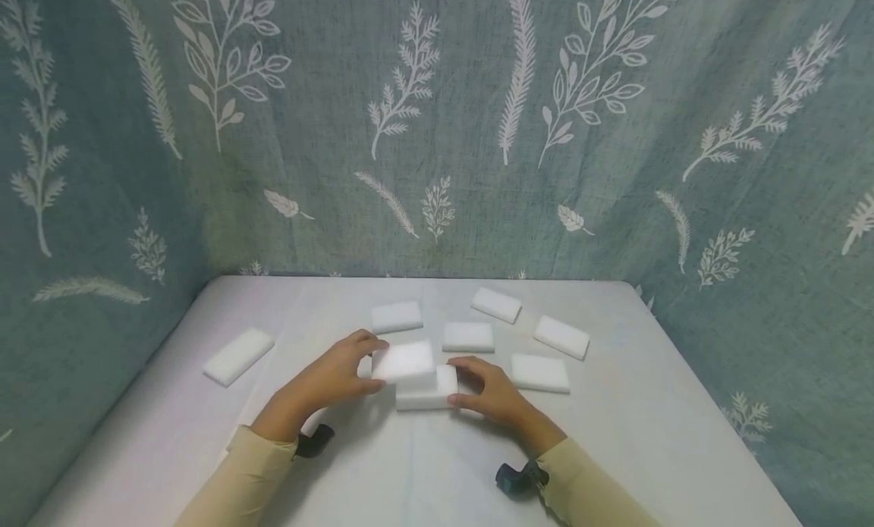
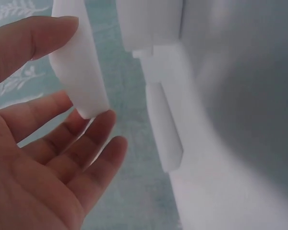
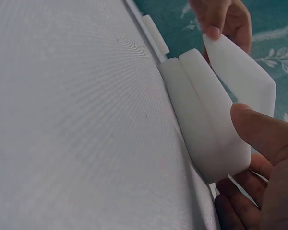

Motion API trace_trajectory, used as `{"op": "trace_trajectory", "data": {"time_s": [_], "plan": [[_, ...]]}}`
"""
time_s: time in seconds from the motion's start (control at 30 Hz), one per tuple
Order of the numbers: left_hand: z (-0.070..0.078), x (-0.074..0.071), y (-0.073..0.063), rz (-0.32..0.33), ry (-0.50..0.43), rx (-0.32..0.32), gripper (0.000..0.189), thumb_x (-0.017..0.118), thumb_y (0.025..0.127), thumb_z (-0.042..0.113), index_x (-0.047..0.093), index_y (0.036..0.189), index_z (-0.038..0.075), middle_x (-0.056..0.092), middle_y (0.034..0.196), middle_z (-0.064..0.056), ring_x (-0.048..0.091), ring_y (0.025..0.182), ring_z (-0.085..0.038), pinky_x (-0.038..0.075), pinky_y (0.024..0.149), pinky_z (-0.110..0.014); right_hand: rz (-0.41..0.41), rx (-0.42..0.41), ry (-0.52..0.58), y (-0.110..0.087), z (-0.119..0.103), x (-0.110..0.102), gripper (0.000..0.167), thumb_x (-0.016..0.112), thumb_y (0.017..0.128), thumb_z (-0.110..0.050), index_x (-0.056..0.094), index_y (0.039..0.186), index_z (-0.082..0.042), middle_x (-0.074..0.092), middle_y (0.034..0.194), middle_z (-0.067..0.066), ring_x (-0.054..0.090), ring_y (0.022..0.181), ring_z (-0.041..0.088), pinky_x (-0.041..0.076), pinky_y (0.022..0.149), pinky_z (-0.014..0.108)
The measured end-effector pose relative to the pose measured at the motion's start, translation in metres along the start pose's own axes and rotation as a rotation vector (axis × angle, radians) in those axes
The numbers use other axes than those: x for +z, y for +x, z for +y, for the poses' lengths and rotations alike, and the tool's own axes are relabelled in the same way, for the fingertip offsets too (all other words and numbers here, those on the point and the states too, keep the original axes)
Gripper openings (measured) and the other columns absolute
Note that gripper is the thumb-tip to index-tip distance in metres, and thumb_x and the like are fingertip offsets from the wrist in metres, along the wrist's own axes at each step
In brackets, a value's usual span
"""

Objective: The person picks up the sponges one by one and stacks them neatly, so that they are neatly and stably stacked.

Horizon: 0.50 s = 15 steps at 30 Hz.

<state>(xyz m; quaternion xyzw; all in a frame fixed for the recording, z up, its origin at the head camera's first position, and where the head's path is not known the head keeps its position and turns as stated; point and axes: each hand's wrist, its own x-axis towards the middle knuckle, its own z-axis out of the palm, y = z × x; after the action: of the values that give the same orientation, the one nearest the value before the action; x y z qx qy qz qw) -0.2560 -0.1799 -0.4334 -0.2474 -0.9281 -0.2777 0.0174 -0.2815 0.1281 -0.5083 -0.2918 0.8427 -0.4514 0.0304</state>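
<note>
My left hand [image 1: 339,375] pinches a white rectangular sponge block [image 1: 403,362] by its left end, thumb on the near edge and fingers on the far one. That block hangs tilted above a stack of two similar sponges [image 3: 201,110], partly covering it in the head view. At the right end of the stack, my right hand [image 1: 495,394] grips the upper sponge, its thumb on the near side and its fingers round the far side. In the right wrist view the two stacked sponges lie flat against each other, and the left hand [image 3: 228,21] shows beyond them.
Behind the stack lie loose white sponges, one at back left [image 1: 397,316] and one in the middle [image 1: 468,337]. Several more are to the right, including one beside the right hand [image 1: 540,373]. Another sponge [image 1: 239,356] lies far left on the white-covered table [image 1: 683,436]. Patterned green curtains surround it.
</note>
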Motion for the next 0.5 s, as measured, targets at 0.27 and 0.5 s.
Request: {"op": "trace_trajectory", "data": {"time_s": [0.27, 0.5], "plan": [[0.007, 0.005, 0.002, 0.003, -0.001, -0.003, 0.056, 0.076, 0.081, 0.024, 0.058, 0.131, 0.007, 0.051, 0.132, -0.008, 0.051, 0.12, -0.027, 0.044, 0.099, -0.045, 0.001, 0.014, -0.012, 0.003, 0.001, -0.001, 0.066, 0.08, 0.079, -0.04, 0.057, 0.135, -0.014, 0.056, 0.136, -0.003, 0.045, 0.131, 0.02, 0.032, 0.11, 0.045], [0.014, 0.012, 0.003, 0.008, -0.016, 0.011, 0.055, 0.078, 0.08, 0.024, 0.06, 0.129, 0.008, 0.053, 0.123, -0.001, 0.054, 0.111, -0.02, 0.047, 0.094, -0.043, -0.004, -0.001, 0.007, 0.0, 0.002, -0.002, 0.067, 0.081, 0.079, -0.039, 0.057, 0.135, -0.014, 0.056, 0.136, 0.0, 0.045, 0.131, 0.022, 0.033, 0.109, 0.046]]}}
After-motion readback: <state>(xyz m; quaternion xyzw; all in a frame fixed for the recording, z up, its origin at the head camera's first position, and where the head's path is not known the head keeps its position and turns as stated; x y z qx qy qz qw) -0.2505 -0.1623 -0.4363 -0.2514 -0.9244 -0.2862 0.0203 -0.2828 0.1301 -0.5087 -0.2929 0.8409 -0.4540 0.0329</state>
